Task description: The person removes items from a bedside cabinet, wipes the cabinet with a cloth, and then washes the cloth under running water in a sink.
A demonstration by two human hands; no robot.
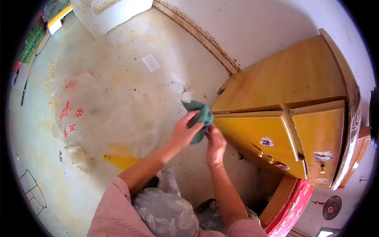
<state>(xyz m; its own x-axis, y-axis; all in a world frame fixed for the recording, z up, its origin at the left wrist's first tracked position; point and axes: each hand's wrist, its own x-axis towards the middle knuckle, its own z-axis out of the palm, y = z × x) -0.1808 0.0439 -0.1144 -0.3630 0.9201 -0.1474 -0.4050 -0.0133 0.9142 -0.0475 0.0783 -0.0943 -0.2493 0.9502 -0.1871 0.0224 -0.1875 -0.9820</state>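
Note:
A crumpled dark green cloth [202, 115] is bunched up between my two hands, in front of a yellow wooden cabinet [252, 128]. My left hand [184, 129] grips it from the left side, thumb laid across the folds. On the lower right, my right hand [216, 146] pinches the cloth's edge with bent fingers. Part of those right fingertips is hidden behind the cloth. Both forearms reach up from pink sleeves, above my knees in grey patterned trousers.
A clear plastic sheet with red characters [71, 127] lies on the floor at left, near a yellow piece [120, 156]. A white paper [150, 63] lies farther off. A wire rack [32, 189] sits lower left. A red-covered seat [288, 209] stands close on the right.

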